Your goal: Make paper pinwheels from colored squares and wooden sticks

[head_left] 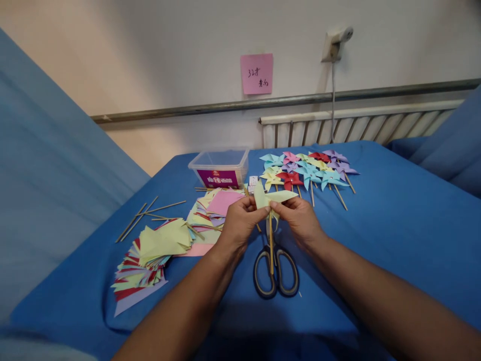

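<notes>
Between both hands is a pale yellow-green paper pinwheel (pixel 280 198) with a thin wooden stick (pixel 271 245) pointing down toward me. My left hand (pixel 242 218) pinches the pinwheel's middle from the left, its thumb at the top of the stick. From the right, my right hand (pixel 298 216) grips the same spot, thumb tip beside the other thumb. Any pin at the centre is hidden by the thumbs. Below the hands, scissors (pixel 287 271) with dark handles lie on the blue table cover, their blades partly covered by the pinwheel.
Finished pinwheels (pixel 308 173) in several colours lie at the back right. A clear plastic box (pixel 220 159) stands at the back, with a small white box (pixel 253 183) beside it. Stacked coloured paper (pixel 165 243) and loose sticks (pixel 141 218) lie left. A radiator (pixel 361 123) lines the wall.
</notes>
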The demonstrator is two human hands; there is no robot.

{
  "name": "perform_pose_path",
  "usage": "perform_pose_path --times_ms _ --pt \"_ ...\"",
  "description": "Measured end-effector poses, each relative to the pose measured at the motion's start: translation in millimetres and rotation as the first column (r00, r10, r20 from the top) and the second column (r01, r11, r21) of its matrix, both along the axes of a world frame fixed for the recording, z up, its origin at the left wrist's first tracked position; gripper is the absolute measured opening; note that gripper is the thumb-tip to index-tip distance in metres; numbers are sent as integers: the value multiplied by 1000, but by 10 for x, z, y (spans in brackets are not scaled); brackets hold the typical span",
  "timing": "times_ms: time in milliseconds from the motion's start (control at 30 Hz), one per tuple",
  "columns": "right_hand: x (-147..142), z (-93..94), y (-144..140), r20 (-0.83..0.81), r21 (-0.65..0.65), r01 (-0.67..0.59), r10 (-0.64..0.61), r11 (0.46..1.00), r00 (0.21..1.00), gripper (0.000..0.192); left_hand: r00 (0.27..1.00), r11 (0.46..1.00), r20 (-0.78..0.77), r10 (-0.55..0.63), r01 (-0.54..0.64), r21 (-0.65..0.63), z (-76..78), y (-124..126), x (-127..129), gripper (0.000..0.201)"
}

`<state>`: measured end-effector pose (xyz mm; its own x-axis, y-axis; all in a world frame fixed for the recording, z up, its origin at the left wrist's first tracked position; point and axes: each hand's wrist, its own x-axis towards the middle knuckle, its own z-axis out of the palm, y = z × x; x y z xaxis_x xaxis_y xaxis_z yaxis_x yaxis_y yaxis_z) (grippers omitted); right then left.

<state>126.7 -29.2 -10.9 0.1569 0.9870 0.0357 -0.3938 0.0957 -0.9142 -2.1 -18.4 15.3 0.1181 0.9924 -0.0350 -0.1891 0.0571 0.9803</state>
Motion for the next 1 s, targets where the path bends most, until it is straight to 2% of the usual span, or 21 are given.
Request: perform_pose_path --times_ms 167,300,400,500,600,700,867,1000 --pt "3 -4 1 -16 7 -22 22 1000 1000 28 1000 1000 -8 -2 2 6 -1 0 -5 33" --pt "16 -42 23 63 19 -19 18 1000 998 29 1000 1000 -10 12 -12 1 -27 21 1 34" --pt "19 -50 -6 208 48 109 -116 993 971 31 997 998 45 69 -68 -13 -44 62 -10 35" --pt "-13 -32 -103 422 185 240 -298 953 856 27 982 987 91 163 -162 -14 -48 107 -41 38" --pt "-77 -16 -205 656 325 97 -298 941 693 20 963 970 127 239 -241 -1 -44 123 -60 38" --pt "-132 -30 -234 752 335 9 -273 942 600 14 952 960 142 272 -278 22 -50 113 -50 36" --pt "-131 -73 -164 741 352 9 -284 936 608 6 953 961 144 268 -275 33 -68 103 -30 35" --pt "-100 -75 -135 717 335 42 -284 941 636 10 968 975 136 211 -218 43 -42 80 -40 37"
